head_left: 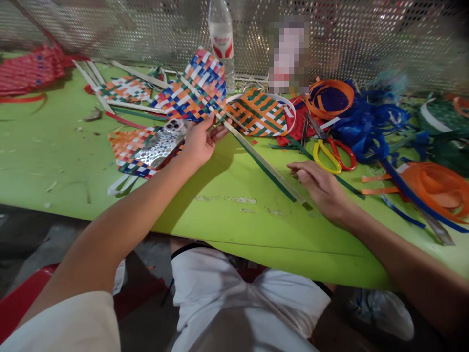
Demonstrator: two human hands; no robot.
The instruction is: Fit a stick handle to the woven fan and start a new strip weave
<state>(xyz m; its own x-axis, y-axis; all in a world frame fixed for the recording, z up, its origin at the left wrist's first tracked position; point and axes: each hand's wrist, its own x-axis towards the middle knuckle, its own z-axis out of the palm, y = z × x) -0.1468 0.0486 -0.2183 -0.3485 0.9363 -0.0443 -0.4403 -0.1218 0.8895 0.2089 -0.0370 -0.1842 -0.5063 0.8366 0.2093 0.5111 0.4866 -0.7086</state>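
My left hand (pixel 200 142) reaches over the green table (pixel 227 210) and pinches the lower edge of a woven mat (pixel 200 88) of blue, orange and white strips, tilted up on edge. Long white and green strips (pixel 264 166) trail from that mat toward the table's front. My right hand (pixel 320 188) rests on the table beside the near ends of those strips, fingers loosely curled, touching or almost touching them. A phone (pixel 161 144) in a patterned case lies on another woven piece (pixel 128 149) just left of my left hand.
Red-and-yellow-handled scissors (pixel 333 154) lie right of centre. Coils of orange strip (pixel 439 188) and blue strip (pixel 370 127) crowd the right side. More woven pieces (pixel 256 112) and a plastic bottle (pixel 222 39) stand near the perforated metal wall (pixel 366 39). Red weaving (pixel 29 71) lies far left.
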